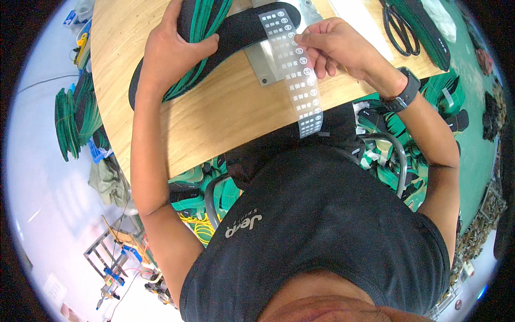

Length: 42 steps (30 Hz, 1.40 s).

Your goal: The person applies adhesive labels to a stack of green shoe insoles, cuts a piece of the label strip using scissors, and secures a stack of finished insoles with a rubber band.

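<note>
At the far left of the table, my left hand [170,56] wraps round a stack of green-edged black insoles [203,24], its thumb lying across the edges. Beneath it a single black insole [241,31] stretches to the right, its end lying by a flat metal plate [263,68]. My right hand [338,45] pinches the side of a translucent strip of white printed labels [303,88] between thumb and forefinger. The strip's upper end lies over the insole's right end, and its lower end hangs past the table's near edge.
The wooden table [236,118] has a curved left edge. A black looped cord [399,32] and another insole stack [424,35] lie at its right. Bundles of green insoles [75,115] sit off to the left, with more below the table beside a chair's metal armrest [399,161].
</note>
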Available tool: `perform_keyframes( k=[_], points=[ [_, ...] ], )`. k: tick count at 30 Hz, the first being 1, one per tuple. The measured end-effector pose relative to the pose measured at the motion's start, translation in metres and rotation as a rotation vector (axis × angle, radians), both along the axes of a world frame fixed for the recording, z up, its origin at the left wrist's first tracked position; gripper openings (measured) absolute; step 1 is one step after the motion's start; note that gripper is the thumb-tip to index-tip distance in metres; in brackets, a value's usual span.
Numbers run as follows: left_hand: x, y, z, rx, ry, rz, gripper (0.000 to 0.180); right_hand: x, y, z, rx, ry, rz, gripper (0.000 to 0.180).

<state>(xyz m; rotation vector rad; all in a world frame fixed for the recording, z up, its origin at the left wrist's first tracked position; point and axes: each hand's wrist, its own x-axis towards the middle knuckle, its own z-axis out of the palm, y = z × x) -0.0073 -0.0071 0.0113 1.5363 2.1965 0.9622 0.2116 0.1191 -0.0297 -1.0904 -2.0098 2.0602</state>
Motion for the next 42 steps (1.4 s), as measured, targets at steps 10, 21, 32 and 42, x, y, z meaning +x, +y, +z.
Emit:
perform_keyframes(
  k=[10, 21, 32, 42],
  points=[
    [0.005, -0.002, 0.009, -0.028, -0.007, 0.001, 0.089, -0.001, 0.001, 0.003, -0.002, -0.039, -0.028, 0.026],
    [-0.002, -0.001, -0.001, 0.007, 0.029, -0.019, 0.087, 0.001, 0.001, -0.002, 0.013, -0.020, -0.008, 0.028],
    [-0.003, -0.003, 0.000, 0.015, 0.037, -0.034, 0.086, 0.002, 0.000, -0.003, 0.021, -0.011, -0.013, 0.028],
    [-0.013, -0.005, -0.011, -0.038, 0.018, -0.049, 0.079, 0.001, -0.003, -0.001, -0.015, -0.025, -0.032, 0.028]
  ],
)
